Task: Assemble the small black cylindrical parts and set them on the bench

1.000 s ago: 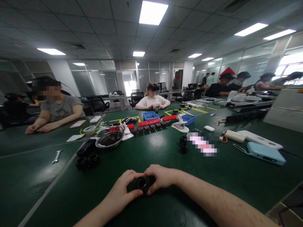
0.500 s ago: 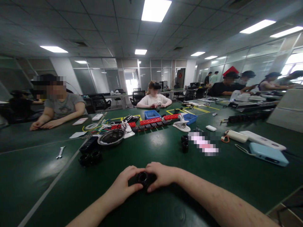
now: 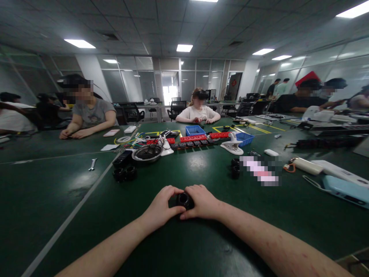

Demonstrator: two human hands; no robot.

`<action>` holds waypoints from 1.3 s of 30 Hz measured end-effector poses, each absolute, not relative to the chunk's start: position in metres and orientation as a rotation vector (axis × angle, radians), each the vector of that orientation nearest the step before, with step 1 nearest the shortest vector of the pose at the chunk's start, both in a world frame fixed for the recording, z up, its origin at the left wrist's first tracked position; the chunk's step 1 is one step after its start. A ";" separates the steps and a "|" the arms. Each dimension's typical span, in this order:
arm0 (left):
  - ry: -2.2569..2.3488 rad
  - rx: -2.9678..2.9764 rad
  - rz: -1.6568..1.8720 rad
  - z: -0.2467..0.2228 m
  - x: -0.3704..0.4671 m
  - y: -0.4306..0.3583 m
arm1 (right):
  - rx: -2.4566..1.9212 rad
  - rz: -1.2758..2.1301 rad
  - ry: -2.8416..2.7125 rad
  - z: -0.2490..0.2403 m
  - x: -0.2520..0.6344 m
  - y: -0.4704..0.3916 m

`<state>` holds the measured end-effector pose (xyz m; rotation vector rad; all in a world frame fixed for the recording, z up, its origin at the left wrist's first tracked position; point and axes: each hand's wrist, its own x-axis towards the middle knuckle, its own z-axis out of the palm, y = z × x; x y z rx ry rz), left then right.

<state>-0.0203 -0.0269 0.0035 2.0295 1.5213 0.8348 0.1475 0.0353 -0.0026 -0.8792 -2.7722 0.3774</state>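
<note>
Between my two hands, on the green tabletop (image 3: 121, 215), is a short black cylindrical part (image 3: 183, 199) with a round hole facing up. My left hand (image 3: 165, 203) closes on its left side, thumb in front and fingers behind. From the right, my right hand (image 3: 203, 202) curls around the same part, covering much of that side. Similar black cylindrical parts lie farther off: a pair (image 3: 125, 174) at left and another pair (image 3: 235, 168) at right, near a blurred-out patch.
A wrench (image 3: 92, 164) lies at left. Beyond my hands are a round metal dish (image 3: 147, 152), red trays (image 3: 193, 137), blue bins (image 3: 195, 130) and a white clamp stand (image 3: 232, 144). At right is a light-blue power bank (image 3: 344, 189). Co-workers sit across and at left.
My view has turned slightly left and down, so the table things appear farther right and higher. Both hands keep hold of the black part, with only small shifts in finger position.
</note>
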 end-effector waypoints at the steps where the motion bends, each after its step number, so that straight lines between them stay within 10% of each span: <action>1: 1.469 2.046 0.808 0.005 -0.023 -0.026 | -0.820 0.455 -2.790 -0.001 0.149 0.038; 9: 1.312 2.012 0.746 0.004 -0.029 -0.021 | -0.548 0.936 -2.833 0.003 0.158 0.060; 17: 1.580 1.839 0.902 -0.006 -0.018 -0.023 | -0.935 0.336 -2.736 -0.004 0.146 0.036; 26: 1.306 1.938 0.777 0.002 -0.027 -0.022 | -0.527 0.827 -2.856 0.003 0.163 0.063; 39: 1.525 1.935 0.868 -0.001 -0.020 -0.024 | -0.920 0.403 -2.757 -0.001 0.148 0.034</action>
